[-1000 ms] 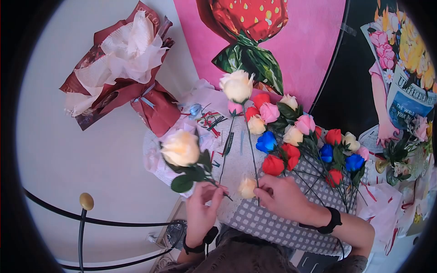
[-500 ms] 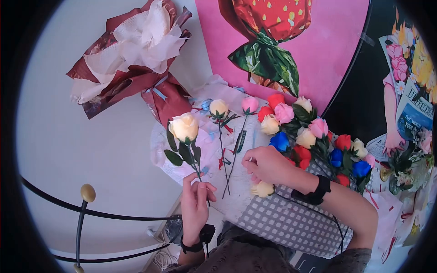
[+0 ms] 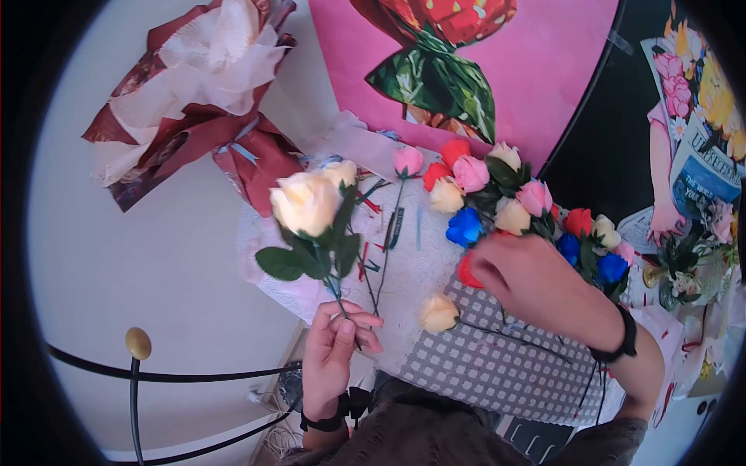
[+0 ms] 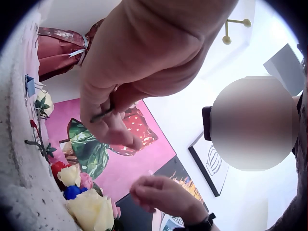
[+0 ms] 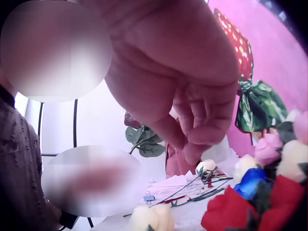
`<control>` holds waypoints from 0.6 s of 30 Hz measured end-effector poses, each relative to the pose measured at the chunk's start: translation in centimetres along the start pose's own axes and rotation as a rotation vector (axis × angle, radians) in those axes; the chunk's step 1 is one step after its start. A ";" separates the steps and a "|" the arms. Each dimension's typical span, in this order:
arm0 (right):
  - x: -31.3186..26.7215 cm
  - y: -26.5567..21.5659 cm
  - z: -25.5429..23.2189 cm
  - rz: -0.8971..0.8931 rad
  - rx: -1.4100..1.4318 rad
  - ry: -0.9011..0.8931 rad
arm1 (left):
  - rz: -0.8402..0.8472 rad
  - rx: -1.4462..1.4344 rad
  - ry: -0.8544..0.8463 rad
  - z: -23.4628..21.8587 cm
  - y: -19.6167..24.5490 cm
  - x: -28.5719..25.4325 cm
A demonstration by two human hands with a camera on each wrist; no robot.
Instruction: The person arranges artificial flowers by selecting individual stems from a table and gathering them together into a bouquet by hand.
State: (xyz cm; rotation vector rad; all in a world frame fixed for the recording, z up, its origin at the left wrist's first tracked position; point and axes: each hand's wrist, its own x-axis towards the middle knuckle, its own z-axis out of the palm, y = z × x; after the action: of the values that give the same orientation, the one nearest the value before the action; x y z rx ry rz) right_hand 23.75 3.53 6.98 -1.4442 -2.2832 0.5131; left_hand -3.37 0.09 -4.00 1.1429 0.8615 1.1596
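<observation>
the left hand (image 3: 328, 359) pinches only one cream rose (image 3: 305, 203), bloom above its fingers; the right hand (image 3: 544, 287), fingers loosely bent, empty, is near many roses (image 3: 535, 198) left lying.

Bright bkgd, dark edges w/ distortion

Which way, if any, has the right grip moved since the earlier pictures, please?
Yes, rightward: in the head view, the right grip went from below the leftmost blue rose to its lower right.
</observation>
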 end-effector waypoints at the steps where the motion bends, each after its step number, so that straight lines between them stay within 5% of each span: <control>1: -2.3 0.2 -0.4 0.038 -0.057 -0.106 | -0.042 -0.077 -0.015 0.4 0.5 -0.1; 4: -9.5 0.6 0.6 0.182 -0.286 -0.336 | -0.074 -0.035 -0.007 1.7 0.9 -0.1; 7: -14.1 1.6 3.9 0.277 -0.536 -0.269 | -0.079 -0.030 -0.057 2.2 0.5 0.2; 9: -15.1 1.6 4.2 0.328 -0.513 -0.222 | -0.082 -0.058 -0.096 2.8 0.2 0.7; 18: -14.4 1.9 3.2 0.265 -0.378 -0.312 | 0.200 -0.113 0.201 2.9 0.5 0.6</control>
State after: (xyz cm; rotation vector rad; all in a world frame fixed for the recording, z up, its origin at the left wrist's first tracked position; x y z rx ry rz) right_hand 29.26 -9.08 1.40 -1.9907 -2.5450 0.4207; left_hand -0.64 0.06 -2.84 1.0498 0.8351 1.4893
